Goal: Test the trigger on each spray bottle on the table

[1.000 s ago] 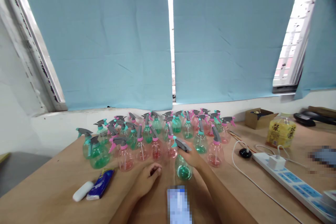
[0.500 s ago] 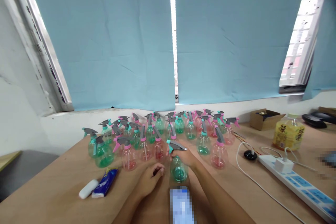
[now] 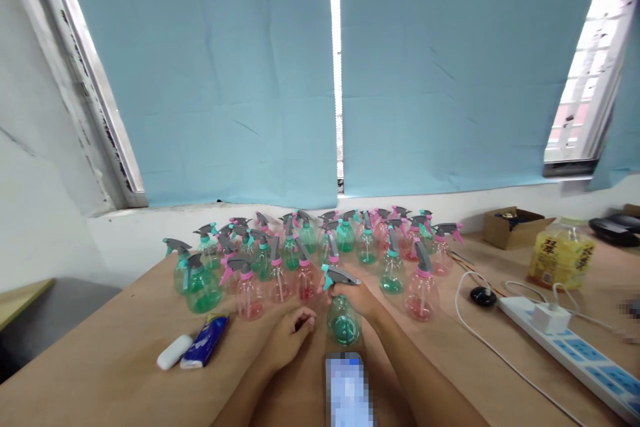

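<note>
My right hand point(image 3: 356, 297) is wrapped round the neck of a green spray bottle point(image 3: 344, 327) with a grey and turquoise trigger head. The bottle stands on the wooden table, its nozzle turned to the left. To its left my left hand point(image 3: 294, 333) rests on the table with fingers loosely curled in, and nothing shows in it. A phone point(image 3: 349, 387), blurred out, lies just below the bottle. Behind my hands stand several more spray bottles, among them a pink one point(image 3: 250, 297) and a green one point(image 3: 203, 292) on the left and another pink one point(image 3: 421, 295) on the right.
On the left lie a blue packet point(image 3: 205, 341) and a white oval case point(image 3: 174, 352). To the right are a power strip point(image 3: 575, 347) with a white charger and cable, a black round object point(image 3: 483, 296), a yellow-labelled jug point(image 3: 561, 257) and a cardboard box point(image 3: 515, 230).
The camera view has shifted slightly, so the scene sits a little further right. My right hand keeps its hold on the spray bottle, and my left hand stays curled on the table.
</note>
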{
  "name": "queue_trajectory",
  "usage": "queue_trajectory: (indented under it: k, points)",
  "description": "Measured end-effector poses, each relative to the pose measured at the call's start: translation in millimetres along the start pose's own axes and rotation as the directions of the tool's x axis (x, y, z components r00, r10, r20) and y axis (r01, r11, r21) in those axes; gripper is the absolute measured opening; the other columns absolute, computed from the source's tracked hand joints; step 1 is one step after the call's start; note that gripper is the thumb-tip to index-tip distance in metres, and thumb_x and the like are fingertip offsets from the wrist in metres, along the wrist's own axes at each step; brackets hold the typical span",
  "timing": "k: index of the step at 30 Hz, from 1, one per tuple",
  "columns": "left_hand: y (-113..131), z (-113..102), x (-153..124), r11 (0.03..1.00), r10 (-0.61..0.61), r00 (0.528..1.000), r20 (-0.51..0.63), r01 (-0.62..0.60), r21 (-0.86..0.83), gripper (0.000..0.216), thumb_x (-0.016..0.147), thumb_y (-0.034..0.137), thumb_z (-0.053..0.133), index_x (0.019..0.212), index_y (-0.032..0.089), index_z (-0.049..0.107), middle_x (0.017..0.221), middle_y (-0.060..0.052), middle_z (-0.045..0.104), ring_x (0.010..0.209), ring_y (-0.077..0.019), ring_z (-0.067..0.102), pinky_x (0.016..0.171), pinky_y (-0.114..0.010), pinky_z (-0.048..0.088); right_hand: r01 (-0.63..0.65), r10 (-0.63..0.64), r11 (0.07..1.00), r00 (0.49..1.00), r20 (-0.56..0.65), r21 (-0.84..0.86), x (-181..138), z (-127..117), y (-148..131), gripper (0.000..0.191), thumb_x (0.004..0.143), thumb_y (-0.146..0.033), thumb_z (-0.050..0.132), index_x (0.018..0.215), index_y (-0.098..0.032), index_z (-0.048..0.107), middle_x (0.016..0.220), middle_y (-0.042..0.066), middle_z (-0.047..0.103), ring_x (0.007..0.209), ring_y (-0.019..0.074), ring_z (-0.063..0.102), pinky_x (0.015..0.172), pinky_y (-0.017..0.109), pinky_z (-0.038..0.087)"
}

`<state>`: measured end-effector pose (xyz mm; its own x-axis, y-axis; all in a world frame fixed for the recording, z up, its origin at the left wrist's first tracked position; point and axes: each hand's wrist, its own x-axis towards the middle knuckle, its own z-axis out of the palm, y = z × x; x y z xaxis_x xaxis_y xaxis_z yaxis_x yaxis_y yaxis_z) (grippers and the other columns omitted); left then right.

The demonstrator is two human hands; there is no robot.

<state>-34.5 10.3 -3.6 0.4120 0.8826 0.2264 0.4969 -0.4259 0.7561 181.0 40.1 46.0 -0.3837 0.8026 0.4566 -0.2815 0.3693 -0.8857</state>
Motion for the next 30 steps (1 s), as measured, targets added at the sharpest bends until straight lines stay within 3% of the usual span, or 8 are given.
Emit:
queue_trajectory:
  k: [4, 14, 21, 27, 30]
  points:
    - [0.5, 0.5, 0.6, 1.000, -0.001, 1.000, 0.005, 0.001, -0.019, 0.031, 0.094, 0.045, 0.048, 0.096, 0.020, 0.066, 0.092, -0.004, 0.070, 0.088, -0.0208, 0.061, 0.082, -0.029, 0.045, -0.007, 0.007, 0.998, 1.000, -0.002, 0.064, 0.1, -0.2, 3.6, 0.018, 0.063, -0.016, 0.053, 0.074, -0.019, 0.067, 0.068, 0.000, 0.066, 0.055, 0.0143, 0.059, 0.057, 0.026, 0.047]
    - [-1.2, -0.1, -0.3, 1.000, 0.009, 1.000, -0.001, -0.009, 0.001, 0.032, 0.095, 0.046, 0.046, 0.096, 0.020, 0.065, 0.095, -0.004, 0.070, 0.086, -0.0194, 0.061, 0.080, -0.027, 0.045, 0.016, -0.015, 1.000, 0.998, 0.060, -0.016, 0.0, -3.1, -3.4, 0.031, 0.067, -0.017, 0.051, 0.090, -0.020, 0.072, 0.072, -0.001, 0.067, 0.059, 0.0149, 0.062, 0.063, 0.028, 0.048]
    - [-7.5, 2.6, 1.4, 1.000, 0.018, 1.000, -0.004, -0.018, 0.008, 0.033, 0.095, 0.046, 0.047, 0.097, 0.019, 0.065, 0.092, -0.004, 0.070, 0.087, -0.0195, 0.062, 0.081, -0.027, 0.046, -0.019, 0.019, 0.997, 1.000, -0.002, 0.072, 3.8, -3.2, 8.2, 0.015, 0.061, -0.017, 0.054, 0.070, -0.017, 0.067, 0.065, -0.001, 0.065, 0.054, 0.0139, 0.059, 0.057, 0.026, 0.047]
    - [-4.7, 1.7, 0.5, 1.000, 0.012, 1.000, -0.011, -0.012, 0.028, 0.029, 0.095, 0.043, 0.047, 0.096, 0.020, 0.065, 0.090, -0.002, 0.070, 0.085, -0.0190, 0.061, 0.079, -0.026, 0.045, 0.009, -0.009, 1.000, 0.999, 0.045, -0.015, 0.7, -4.0, 2.4, 0.032, 0.067, -0.015, 0.052, 0.092, -0.019, 0.071, 0.079, 0.000, 0.068, 0.061, 0.0145, 0.061, 0.064, 0.028, 0.049]
    - [-3.1, 1.5, 0.1, 0.999, 0.013, 1.000, -0.008, -0.013, 0.034, 0.030, 0.095, 0.043, 0.046, 0.095, 0.020, 0.065, 0.092, -0.003, 0.070, 0.086, -0.0193, 0.062, 0.080, -0.027, 0.046, 0.023, -0.021, 0.999, 0.999, 0.047, -0.036, -0.3, -4.1, 2.4, 0.032, 0.067, -0.014, 0.052, 0.092, -0.020, 0.071, 0.076, -0.001, 0.067, 0.061, 0.0143, 0.061, 0.064, 0.028, 0.048]
